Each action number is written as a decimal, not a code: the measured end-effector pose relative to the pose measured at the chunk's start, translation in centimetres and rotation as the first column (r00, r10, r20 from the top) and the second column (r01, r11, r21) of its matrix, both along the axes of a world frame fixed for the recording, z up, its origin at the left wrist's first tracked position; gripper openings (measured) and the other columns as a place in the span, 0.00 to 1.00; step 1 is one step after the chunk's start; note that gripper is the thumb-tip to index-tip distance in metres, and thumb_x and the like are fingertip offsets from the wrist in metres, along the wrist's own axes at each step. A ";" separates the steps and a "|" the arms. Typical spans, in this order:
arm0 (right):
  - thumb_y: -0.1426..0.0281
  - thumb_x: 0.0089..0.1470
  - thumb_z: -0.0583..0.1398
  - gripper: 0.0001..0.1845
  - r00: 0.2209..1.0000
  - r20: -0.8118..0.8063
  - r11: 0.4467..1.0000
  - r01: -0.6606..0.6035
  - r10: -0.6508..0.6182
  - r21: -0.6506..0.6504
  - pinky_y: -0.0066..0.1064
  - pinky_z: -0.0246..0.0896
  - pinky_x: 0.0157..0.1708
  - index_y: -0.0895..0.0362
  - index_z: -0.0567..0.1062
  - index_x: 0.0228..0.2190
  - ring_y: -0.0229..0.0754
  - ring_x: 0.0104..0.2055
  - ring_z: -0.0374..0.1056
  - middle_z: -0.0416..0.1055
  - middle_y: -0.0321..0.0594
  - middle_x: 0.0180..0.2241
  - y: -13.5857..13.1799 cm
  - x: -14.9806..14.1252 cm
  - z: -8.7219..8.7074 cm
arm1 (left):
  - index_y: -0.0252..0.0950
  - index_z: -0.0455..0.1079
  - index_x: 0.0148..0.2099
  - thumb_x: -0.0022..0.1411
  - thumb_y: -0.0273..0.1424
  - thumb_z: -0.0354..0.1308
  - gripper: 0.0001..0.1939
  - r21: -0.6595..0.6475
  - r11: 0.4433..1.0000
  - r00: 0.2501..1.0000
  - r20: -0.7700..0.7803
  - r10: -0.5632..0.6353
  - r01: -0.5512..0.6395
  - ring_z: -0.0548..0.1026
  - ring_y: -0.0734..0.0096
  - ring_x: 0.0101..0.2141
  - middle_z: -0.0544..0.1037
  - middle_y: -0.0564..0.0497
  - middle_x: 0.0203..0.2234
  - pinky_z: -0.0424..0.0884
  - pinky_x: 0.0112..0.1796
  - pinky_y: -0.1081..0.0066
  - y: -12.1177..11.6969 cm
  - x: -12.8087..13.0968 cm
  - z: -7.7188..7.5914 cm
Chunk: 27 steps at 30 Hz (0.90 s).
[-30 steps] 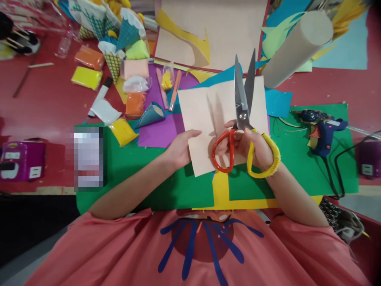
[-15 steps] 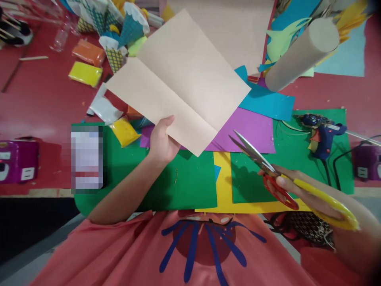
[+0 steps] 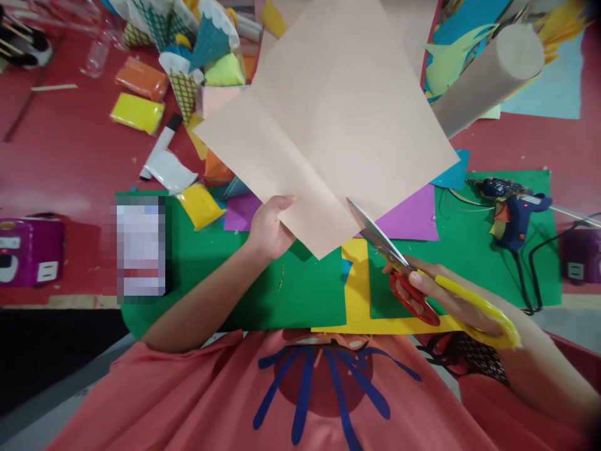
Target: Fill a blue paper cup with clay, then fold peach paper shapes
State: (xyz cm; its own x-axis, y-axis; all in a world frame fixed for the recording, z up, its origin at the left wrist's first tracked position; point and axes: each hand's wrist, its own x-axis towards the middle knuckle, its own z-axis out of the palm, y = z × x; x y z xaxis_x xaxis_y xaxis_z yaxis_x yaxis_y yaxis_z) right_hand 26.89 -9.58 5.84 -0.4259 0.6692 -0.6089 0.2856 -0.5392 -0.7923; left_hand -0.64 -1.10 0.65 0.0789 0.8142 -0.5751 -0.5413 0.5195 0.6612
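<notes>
My left hand (image 3: 273, 227) pinches the near left edge of a creased, pale pink sheet of paper (image 3: 347, 106), thumb on top and the other fingers beneath. The sheet is raised above the table, and a fold line runs diagonally across it. In my right hand (image 3: 417, 282) is a pair of scissors (image 3: 382, 241) with one red and one yellow handle loop. Their blades point up and left and lie at the sheet's near right edge, by the crease. One blade is partly hidden by the paper.
Green sheets (image 3: 300, 294), a yellow strip (image 3: 359, 282) and purple paper (image 3: 413, 216) lie beneath. On the right are a blue glue gun (image 3: 514, 219) with a cord and a pale paper roll (image 3: 488, 75). Clay packets (image 3: 136, 113), a marker (image 3: 162, 144) and paper cones (image 3: 183, 88) lie left.
My right hand has moved left with the scissors, bringing the blades to the paper's edge. The sheet has shifted right and come closer to the camera, my left hand going slightly right with it.
</notes>
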 end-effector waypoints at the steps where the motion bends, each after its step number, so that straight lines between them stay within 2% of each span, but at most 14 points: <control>1: 0.54 0.58 0.58 0.14 0.999 0.021 0.999 -0.044 0.044 -0.022 0.31 0.59 0.16 0.50 0.76 0.32 0.39 0.18 0.62 0.68 0.36 0.18 0.0 0.0 0.1 | 0.37 0.67 0.28 0.44 0.31 0.60 0.07 -0.003 1.000 1.000 0.011 -0.004 0.004 0.77 0.54 0.47 0.77 0.51 0.23 0.74 0.47 0.63 0.0 0.0 0.0; 5: 0.45 0.53 0.58 0.22 0.989 0.058 0.991 -0.137 0.137 -0.009 0.32 0.61 0.18 0.49 0.75 0.35 0.42 0.21 0.65 0.69 0.38 0.20 0.1 -0.1 0.6 | 0.35 0.68 0.28 0.42 0.30 0.60 0.07 -0.012 1.000 0.998 0.064 0.021 -0.020 0.77 0.54 0.47 0.76 0.52 0.21 0.74 0.47 0.63 0.0 0.0 0.0; 10: 0.41 0.49 0.57 0.26 0.985 0.108 0.990 -0.138 0.135 0.018 0.31 0.58 0.14 0.50 0.75 0.33 0.40 0.18 0.63 0.69 0.39 0.19 0.1 -0.2 0.5 | 0.36 0.68 0.27 0.44 0.28 0.58 0.04 -0.012 0.999 0.994 0.097 0.044 -0.043 0.79 0.54 0.45 0.75 0.52 0.19 0.75 0.46 0.63 0.2 0.0 0.1; 15: 0.37 0.44 0.58 0.29 0.987 0.092 0.990 -0.132 0.128 0.043 0.32 0.58 0.14 0.49 0.75 0.31 0.40 0.17 0.61 0.68 0.39 0.18 0.1 -0.5 0.2 | 0.37 0.67 0.28 0.44 0.26 0.57 0.05 -0.032 0.998 0.993 0.099 0.064 -0.061 0.79 0.55 0.44 0.76 0.52 0.20 0.75 0.45 0.64 0.2 0.1 0.3; 22: 0.36 0.44 0.56 0.31 0.985 0.086 0.989 -0.148 0.147 0.011 0.32 0.56 0.14 0.49 0.75 0.30 0.39 0.17 0.59 0.67 0.39 0.18 0.2 -0.6 0.1 | 0.37 0.66 0.28 0.45 0.25 0.56 0.05 -0.040 0.996 0.993 0.085 0.086 -0.083 0.78 0.54 0.46 0.76 0.52 0.20 0.75 0.46 0.65 0.1 0.2 0.5; 27: 0.38 0.47 0.57 0.28 0.988 0.088 0.992 -0.126 0.126 -0.003 0.32 0.57 0.16 0.49 0.75 0.31 0.39 0.18 0.59 0.67 0.38 0.17 0.1 -0.6 0.1 | 0.38 0.67 0.30 0.47 0.24 0.54 0.06 -0.047 0.995 0.992 0.080 0.093 -0.090 0.79 0.56 0.45 0.76 0.52 0.20 0.75 0.45 0.66 0.1 0.4 0.6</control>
State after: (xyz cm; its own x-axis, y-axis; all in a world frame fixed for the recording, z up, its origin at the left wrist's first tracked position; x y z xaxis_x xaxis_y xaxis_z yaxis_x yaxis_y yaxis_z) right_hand 26.31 -9.44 5.93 -0.4517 0.6153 -0.6461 0.4200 -0.4923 -0.7624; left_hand -0.27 -0.97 1.23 0.0533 0.7948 -0.6046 -0.6391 0.4924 0.5909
